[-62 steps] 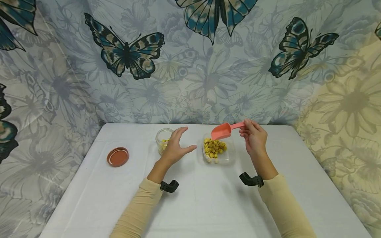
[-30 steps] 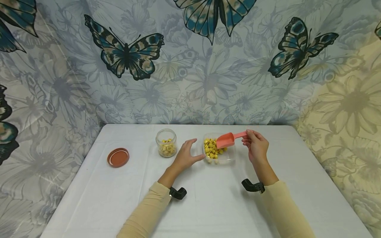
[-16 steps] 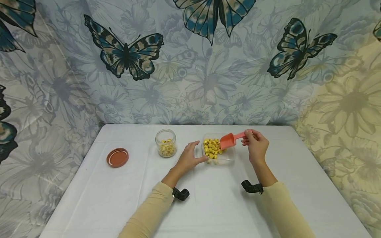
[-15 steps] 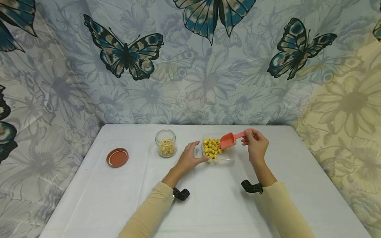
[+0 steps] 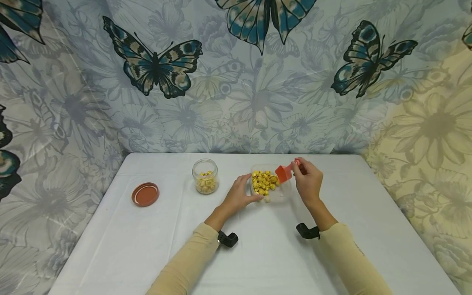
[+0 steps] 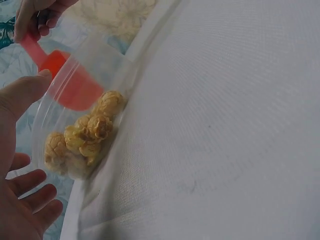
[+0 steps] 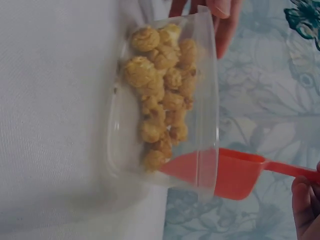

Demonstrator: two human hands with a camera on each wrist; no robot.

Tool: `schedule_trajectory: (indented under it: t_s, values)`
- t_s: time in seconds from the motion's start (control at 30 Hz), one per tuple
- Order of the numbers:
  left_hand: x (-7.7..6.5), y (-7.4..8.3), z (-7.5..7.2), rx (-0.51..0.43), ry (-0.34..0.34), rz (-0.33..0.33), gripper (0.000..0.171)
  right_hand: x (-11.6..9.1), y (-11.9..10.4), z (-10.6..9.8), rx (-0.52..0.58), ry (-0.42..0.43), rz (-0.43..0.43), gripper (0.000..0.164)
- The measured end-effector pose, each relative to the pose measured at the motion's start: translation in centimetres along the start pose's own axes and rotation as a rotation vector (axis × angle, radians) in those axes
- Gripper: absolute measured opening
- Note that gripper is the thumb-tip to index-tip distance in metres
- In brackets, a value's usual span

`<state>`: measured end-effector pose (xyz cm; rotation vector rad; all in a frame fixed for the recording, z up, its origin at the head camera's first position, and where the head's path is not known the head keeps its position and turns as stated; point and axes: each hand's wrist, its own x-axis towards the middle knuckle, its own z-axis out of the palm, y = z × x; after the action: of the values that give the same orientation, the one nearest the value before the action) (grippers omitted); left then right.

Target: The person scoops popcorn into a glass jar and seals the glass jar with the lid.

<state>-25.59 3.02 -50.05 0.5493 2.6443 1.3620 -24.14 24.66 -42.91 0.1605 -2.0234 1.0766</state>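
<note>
Red is the scoop [image 5: 283, 174] the right hand [image 5: 309, 180] is pinching, and pushing hard could be tipping the tub [image 5: 283, 194], with the left hand [image 5: 237, 196] just spread at its left.

The left hand [image 5: 239, 194] blocks the left side of the clear container [image 5: 284, 197], while the scoop [image 5: 283, 174] and right hand [image 5: 309, 180] obstruct its right; the open jar [image 5: 194, 178] can be entered from above, a gap separates jar and lid [image 5: 145, 194], and tablecloth [image 5: 267, 262] lies free between the sleeves [image 5: 188, 258], where wrist cameras [image 5: 228, 240] jut inward
</note>
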Motion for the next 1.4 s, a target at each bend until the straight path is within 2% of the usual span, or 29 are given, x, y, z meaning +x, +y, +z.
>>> schedule_trajectory:
  t_s: [0.1,0.2,0.27,0.4,0.53,0.67,0.8,0.93,1.1,1.3,1.4]
  values:
    - [0.0,0.1,-0.1,0.004,-0.006,-0.008,0.090,-0.2,1.5,0.7,-0.086,-0.024,-0.094,0.012]
    - [0.0,0.1,-0.1,0.009,-0.012,-0.013,0.091,-0.3,1.6,1.0,-0.108,-0.043,-0.102,0.011]
    - [0.1,0.1,0.0,0.015,-0.013,-0.011,0.091,-0.5,1.9,1.1,-0.088,-0.035,-0.074,0.011]
    - [0.1,0.1,0.1,0.031,-0.012,-0.010,0.091,-0.6,2.6,1.2,0.013,-0.002,0.065,0.013]
    - [0.3,0.2,0.1,0.043,-0.004,-0.008,0.092,-0.6,3.4,1.1,0.146,0.023,0.272,0.020]
    - [0.3,0.1,0.1,0.062,-0.005,-0.008,0.091,-0.3,3.7,0.8,0.257,0.004,0.416,0.024]
    - [0.1,0.1,0.0,0.062,-0.011,-0.024,0.091,0.2,3.3,0.5,0.348,-0.070,0.506,0.026]
    - [0.0,0.1,0.0,0.049,-0.020,-0.033,0.090,0.8,3.7,0.6,0.409,-0.183,0.622,0.027]
    - [0.0,0.1,0.1,0.048,-0.016,-0.019,0.090,1.2,4.6,0.9,0.388,-0.313,0.693,0.031]
    - [0.0,0.2,0.0,0.048,-0.013,-0.013,0.091,1.1,4.5,0.8,0.352,-0.468,0.771,0.040]
    - [0.1,0.2,-0.1,0.052,-0.013,-0.016,0.092,0.9,4.3,0.8,0.320,-0.511,0.835,0.040]
